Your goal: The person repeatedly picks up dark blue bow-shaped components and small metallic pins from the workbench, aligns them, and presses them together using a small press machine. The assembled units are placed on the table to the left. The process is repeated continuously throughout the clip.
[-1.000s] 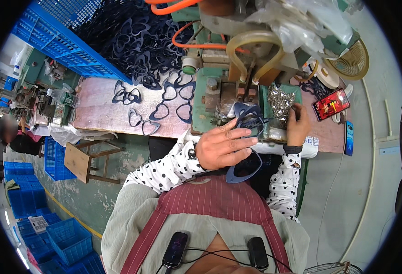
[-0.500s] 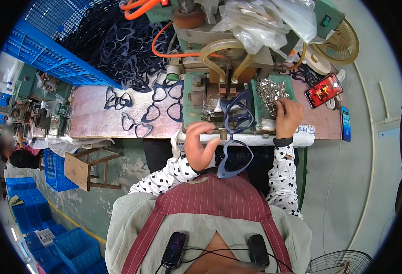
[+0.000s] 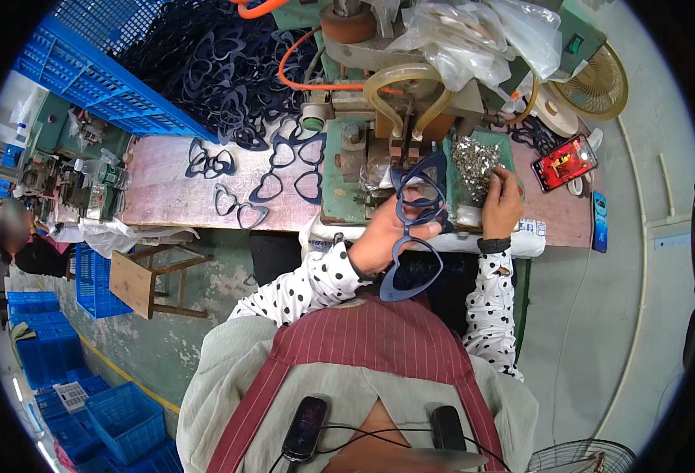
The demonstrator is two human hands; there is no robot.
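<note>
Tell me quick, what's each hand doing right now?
Left hand: closed on dark blue heart-shaped plastic glasses frame.
Right hand: fingers in pile of small silvery metal parts.

A heap of dark heart-shaped frames (image 3: pixel 205 63) fills the back of the brown bench (image 3: pixel 166 197), beside a blue plastic crate (image 3: pixel 87 71); a few loose frames (image 3: pixel 241 206) lie flat on the bare wood. Orange hose (image 3: pixel 300 79) loops over the green machine (image 3: pixel 355 165), with clear plastic bags (image 3: pixel 474 31) bunched on top; a phone with a lit red screen (image 3: pixel 564 162) lies at the bench's right end, near a small fan (image 3: pixel 596 83). A wooden stool (image 3: pixel 146 280) stands on the floor below, with stacked blue crates (image 3: pixel 40 347) further left.
</note>
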